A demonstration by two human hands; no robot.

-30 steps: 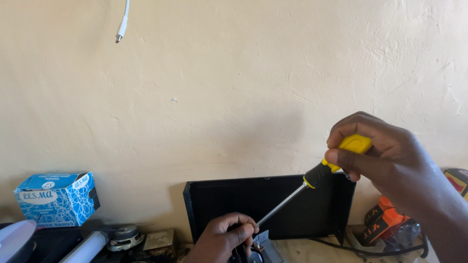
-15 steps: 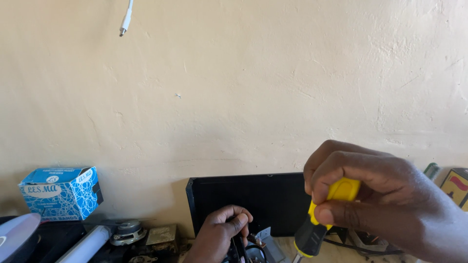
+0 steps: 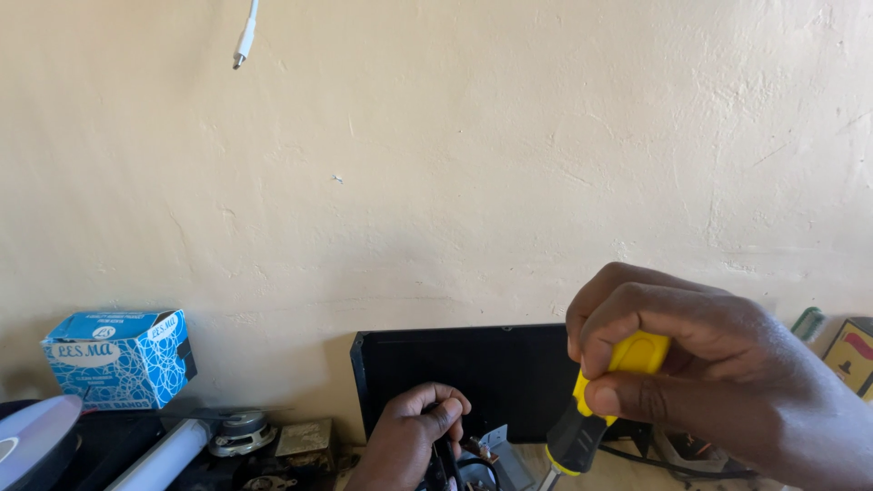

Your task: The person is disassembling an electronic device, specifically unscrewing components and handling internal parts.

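A rough cream plaster wall (image 3: 455,164) fills most of the view; against it leans a flat black rectangular panel (image 3: 455,373). The right hand (image 3: 709,391) is clamped around a screwdriver (image 3: 605,400) with a smooth yellow-and-black handle, held upright low right. The left hand (image 3: 414,441) pinches small dark parts before the panel.

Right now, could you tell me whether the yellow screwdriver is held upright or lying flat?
Upright, slightly tilted: the right hand wraps the yellow screwdriver with its yellow end up and black collar pointing down; the tip is cut off below the picture.
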